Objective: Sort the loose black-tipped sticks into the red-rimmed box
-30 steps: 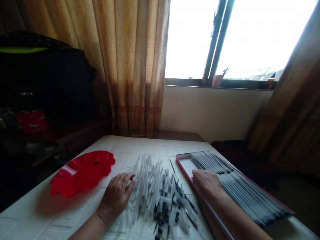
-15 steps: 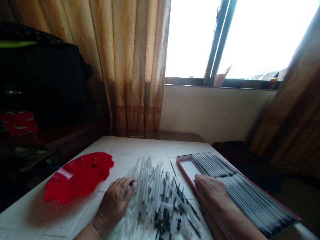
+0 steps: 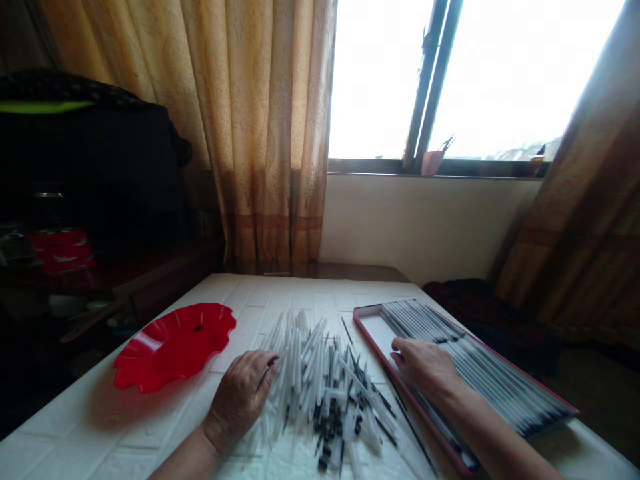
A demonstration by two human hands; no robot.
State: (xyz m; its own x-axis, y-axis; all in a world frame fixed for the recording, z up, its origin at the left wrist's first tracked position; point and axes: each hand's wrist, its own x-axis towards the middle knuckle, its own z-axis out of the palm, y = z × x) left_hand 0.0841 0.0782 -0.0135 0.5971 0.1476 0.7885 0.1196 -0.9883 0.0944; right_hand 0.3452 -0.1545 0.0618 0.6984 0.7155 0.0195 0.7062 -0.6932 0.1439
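Note:
My left hand (image 3: 242, 388) rests at the left edge of a loose pile of clear pen tubes (image 3: 300, 367), fingers curved and a gap beside the thumb; nothing shows in it. Dark caps and thin dark refills (image 3: 330, 427) lie at the near and right side of the pile. Over a shallow red-rimmed box (image 3: 370, 328), my right hand (image 3: 425, 363) reaches in with bent, closed fingers. Whatever they grip is hidden beneath the hand. Pens (image 3: 495, 380) lie in rows along the box, and more show under my right wrist.
A red wavy-edged plate (image 3: 175, 347) sits on the left of the white table (image 3: 250, 297). Beyond the table are a curtain (image 3: 270, 133) and a window with a pink cup (image 3: 431, 163) on its sill. Dark furniture with a red tin (image 3: 63, 250) stands at left.
The view has shifted slightly. My right hand stays over the box, its fingers a little higher and bent. My left hand remains beside the pile, with its thumb closer to the fingers.

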